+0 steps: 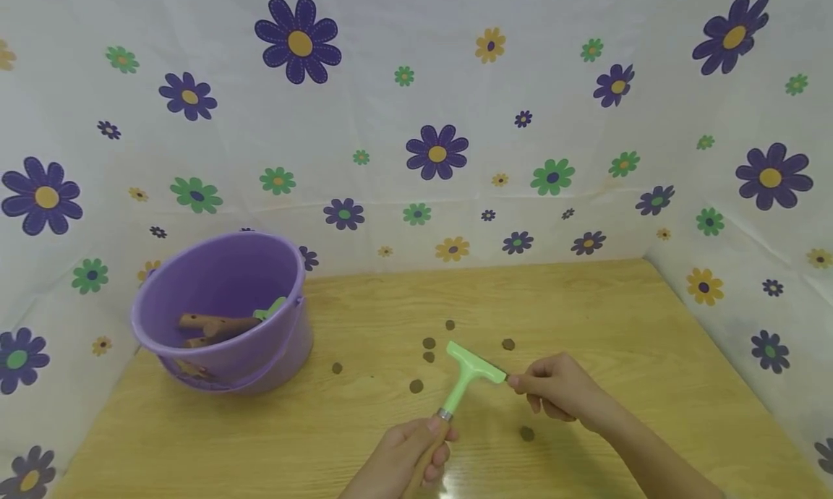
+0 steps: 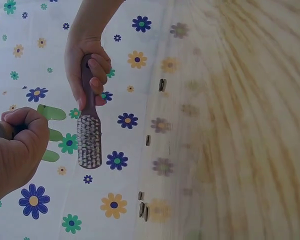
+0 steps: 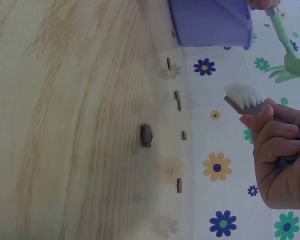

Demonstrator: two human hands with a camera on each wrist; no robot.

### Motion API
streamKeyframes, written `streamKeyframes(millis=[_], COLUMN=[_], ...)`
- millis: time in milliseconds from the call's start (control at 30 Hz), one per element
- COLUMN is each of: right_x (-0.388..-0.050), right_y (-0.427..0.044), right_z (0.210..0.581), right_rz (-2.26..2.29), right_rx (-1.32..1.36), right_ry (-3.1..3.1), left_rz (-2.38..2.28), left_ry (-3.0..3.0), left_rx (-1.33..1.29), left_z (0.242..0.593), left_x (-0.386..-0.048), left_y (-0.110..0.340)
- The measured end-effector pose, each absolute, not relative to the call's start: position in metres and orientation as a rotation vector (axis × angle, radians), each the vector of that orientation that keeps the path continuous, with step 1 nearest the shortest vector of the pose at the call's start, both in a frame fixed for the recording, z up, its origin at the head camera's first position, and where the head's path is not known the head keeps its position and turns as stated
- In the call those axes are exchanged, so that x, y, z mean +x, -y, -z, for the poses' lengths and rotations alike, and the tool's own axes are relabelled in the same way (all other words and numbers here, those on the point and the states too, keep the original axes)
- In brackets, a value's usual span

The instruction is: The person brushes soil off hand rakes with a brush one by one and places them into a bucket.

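My left hand (image 1: 405,452) grips the wooden handle of a small garden hand rake (image 1: 466,372) with a light green head. In the right wrist view the prongs of this rake (image 3: 285,70) show, spread apart. My right hand (image 1: 562,389) holds a brush by its brown handle, fingers curled round it. White bristles of the brush (image 2: 89,142) face the left wrist camera. From the head camera, the brush is mostly hidden behind the rake's head. Both tools are held above the table, close to each other.
A purple bucket (image 1: 293,361) stands at the left of the wooden table (image 1: 586,304), with brown log-like pieces (image 1: 224,327) and a green item (image 1: 270,309) inside. Several small dark flat pebbles (image 1: 416,387) lie scattered around the hands. A flowered cloth (image 1: 371,108) surrounds the table.
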State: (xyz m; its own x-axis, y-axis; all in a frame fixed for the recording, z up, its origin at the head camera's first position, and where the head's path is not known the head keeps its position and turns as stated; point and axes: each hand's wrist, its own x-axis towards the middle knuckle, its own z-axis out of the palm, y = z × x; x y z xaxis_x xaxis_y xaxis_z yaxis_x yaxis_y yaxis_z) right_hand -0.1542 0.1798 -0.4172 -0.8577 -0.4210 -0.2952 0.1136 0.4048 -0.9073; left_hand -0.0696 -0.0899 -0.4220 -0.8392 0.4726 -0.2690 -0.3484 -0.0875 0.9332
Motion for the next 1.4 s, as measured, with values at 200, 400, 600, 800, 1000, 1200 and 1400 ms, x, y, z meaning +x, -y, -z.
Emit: streamKeyframes(millis=[200, 400, 600, 800, 1000, 1200, 1400], right_x=[-0.156, -0.153, -0.143, -0.126, -0.110, -0.098, -0.089], right_y=[-0.186, -0.184, -0.175, -0.164, -0.152, -0.140, -0.132], right_z=[0.420, 0.408, 0.389, 0.377, 0.383, 0.387, 0.395], right_rz=[1.453, 1.448, 1.335, 1.377, 1.237, 0.951, 0.819], right_rx=[-0.198, -0.160, -0.093, -0.231, -1.159, -1.647, -1.757], right_ry=[-2.235, -2.329, -2.572, -2.820, -3.336, -3.488, -3.473], left_rz=[-1.979, -1.976, -1.980, -1.972, -1.976, -1.979, -1.957], left_ry=[-1.658, -1.671, -1.661, -1.666, -1.650, -1.635, -1.683], left_rx=[0.119, 0.127, 0.114, 0.129, 0.107, 0.088, 0.132], left_z=[0.422, 0.425, 0.426, 0.427, 0.427, 0.426, 0.425], left_x=[-0.070, -0.070, -0.071, -0.073, -0.073, -0.074, -0.072], left_y=[0.089, 0.088, 0.087, 0.088, 0.087, 0.086, 0.088])
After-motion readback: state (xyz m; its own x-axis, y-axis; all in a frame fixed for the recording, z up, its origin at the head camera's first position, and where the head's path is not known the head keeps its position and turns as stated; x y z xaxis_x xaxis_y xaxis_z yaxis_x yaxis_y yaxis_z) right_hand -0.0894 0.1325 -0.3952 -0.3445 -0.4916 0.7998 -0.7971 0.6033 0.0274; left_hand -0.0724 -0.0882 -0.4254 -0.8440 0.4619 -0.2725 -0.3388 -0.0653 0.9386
